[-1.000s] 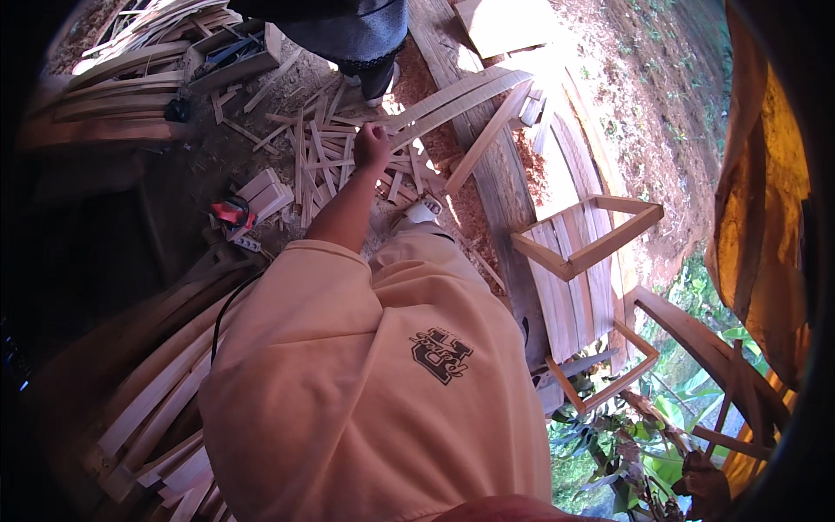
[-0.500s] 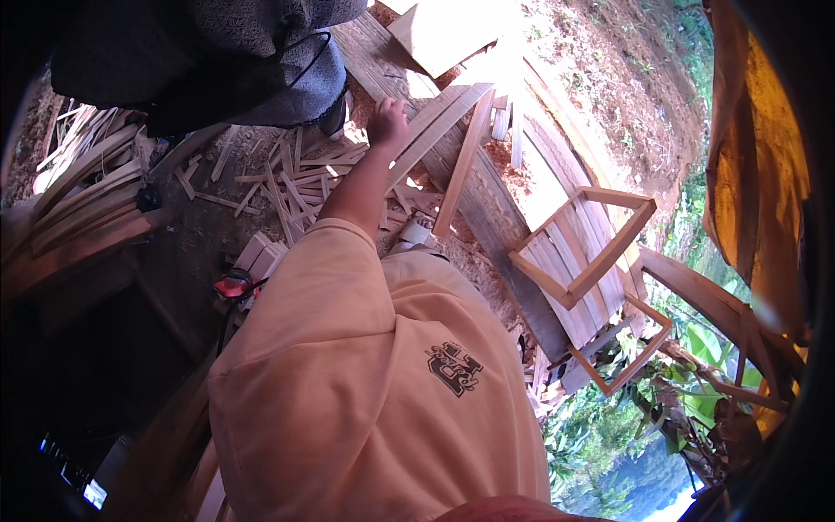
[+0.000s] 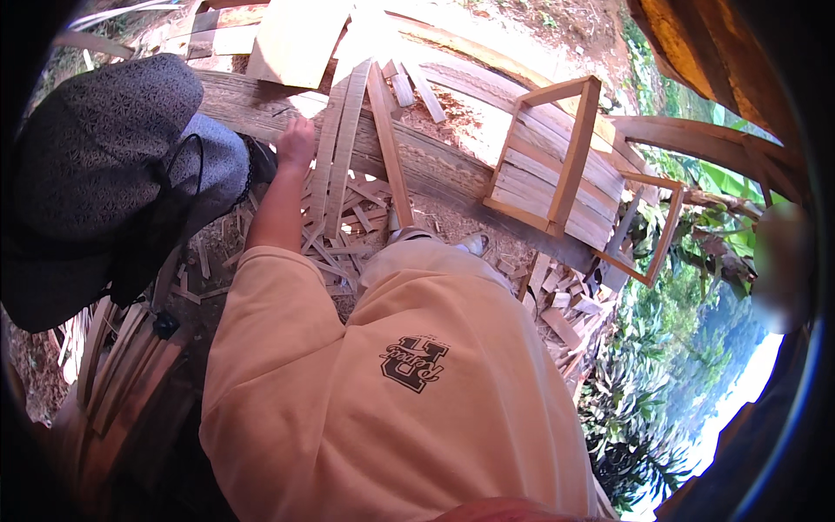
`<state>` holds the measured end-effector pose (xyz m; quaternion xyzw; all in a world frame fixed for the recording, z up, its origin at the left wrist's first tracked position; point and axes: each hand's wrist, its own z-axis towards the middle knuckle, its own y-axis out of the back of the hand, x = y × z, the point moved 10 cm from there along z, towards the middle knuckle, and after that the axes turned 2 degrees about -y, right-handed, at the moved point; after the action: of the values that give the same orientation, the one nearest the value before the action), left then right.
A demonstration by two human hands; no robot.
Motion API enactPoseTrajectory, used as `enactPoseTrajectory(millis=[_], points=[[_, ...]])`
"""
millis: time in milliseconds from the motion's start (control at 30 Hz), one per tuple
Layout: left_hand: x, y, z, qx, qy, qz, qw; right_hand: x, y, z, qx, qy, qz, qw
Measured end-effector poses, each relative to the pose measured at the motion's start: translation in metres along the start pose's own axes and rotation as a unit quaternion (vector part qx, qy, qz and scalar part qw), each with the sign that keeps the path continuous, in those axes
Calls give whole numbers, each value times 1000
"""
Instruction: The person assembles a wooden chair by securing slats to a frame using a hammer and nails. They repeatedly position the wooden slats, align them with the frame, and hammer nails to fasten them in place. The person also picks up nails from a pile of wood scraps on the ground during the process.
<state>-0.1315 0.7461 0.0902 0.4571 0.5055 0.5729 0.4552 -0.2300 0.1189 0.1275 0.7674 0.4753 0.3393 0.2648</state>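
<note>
I think the step here is a reach: the left hand (image 3: 297,146) is over the bench (image 3: 448,172), just beside the long pale strips (image 3: 350,143) and to the left of them. To get hold of a strip, the next move would call for a small turn to the right and the fingers closing around its edge. The fingers look a bit bent, but I cannot tell if they hold anything. The right hand is out of sight. Now the counting: there are two long pale strips side by side, lying across the bench, with their near ends sticking out over a heap of scrap wood (image 3: 364,219). One more long stick (image 3: 388,139) leans to their right. I see two wooden frames (image 3: 575,157), one big board (image 3: 296,42) and at least two short sticks (image 3: 427,92). The scraps are too many to count. One other person (image 3: 104,165) is close by on the left.
</note>
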Motion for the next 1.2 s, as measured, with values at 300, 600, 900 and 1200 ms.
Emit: enactPoseTrajectory(millis=[300,600,900,1200], points=[[-13,-15,11,84,-60,86,991,-98,-19,-84,-62,-133,64,987],[11,36,-10,-130,311,-190,922,-243,-24,-176,-135,-251,99,953],[-160,111,24,-233,178,-339,894,-234,85,-101,-143,-113,91,979],[-282,20,-17,-14,298,-627,720,-159,177,41,-5,99,108,989]])
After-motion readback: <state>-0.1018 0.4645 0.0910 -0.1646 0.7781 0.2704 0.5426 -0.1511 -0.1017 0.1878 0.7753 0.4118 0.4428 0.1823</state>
